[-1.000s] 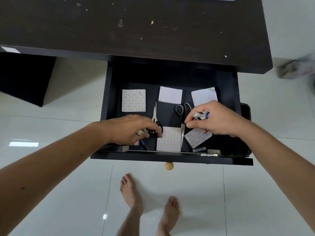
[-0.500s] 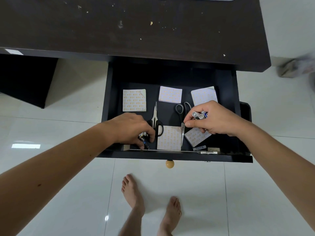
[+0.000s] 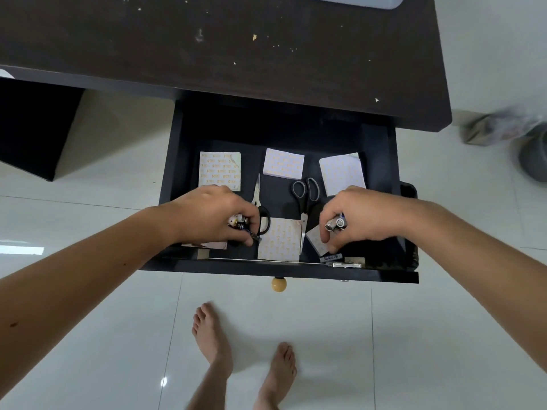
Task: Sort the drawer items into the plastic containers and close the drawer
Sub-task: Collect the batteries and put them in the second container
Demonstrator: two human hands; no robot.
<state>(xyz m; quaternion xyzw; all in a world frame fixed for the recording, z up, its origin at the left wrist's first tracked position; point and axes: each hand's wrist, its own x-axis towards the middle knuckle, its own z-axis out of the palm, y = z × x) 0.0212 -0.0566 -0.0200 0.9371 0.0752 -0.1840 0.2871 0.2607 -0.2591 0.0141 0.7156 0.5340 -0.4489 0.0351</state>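
The black drawer [image 3: 381,149] is pulled open under the dark desk. My left hand [image 3: 213,216] is closed around a few batteries [image 3: 238,223] near the drawer's front left, fingertips touching a dark battery on the floor. My right hand [image 3: 359,217] holds a bundle of silver-ended batteries [image 3: 336,224] above a small paper pad [image 3: 316,242]. Two pairs of scissors [image 3: 258,196] [image 3: 305,192] lie in the middle. Several patterned paper pads [image 3: 219,170] [image 3: 283,163] [image 3: 342,173] [image 3: 279,239] are spread around. One battery [image 3: 331,258] lies at the front edge.
Clear plastic containers [image 3: 355,0] show only as edges at the top of the desk [image 3: 207,48]. A round wooden knob [image 3: 278,284] sticks out from the drawer front. My bare feet [image 3: 213,335] stand on the white tiles below. A grey bin [image 3: 532,156] is at far right.
My right hand with its batteries has come down toward the front right of the drawer. My left hand has shifted slightly left, still closed on its batteries.
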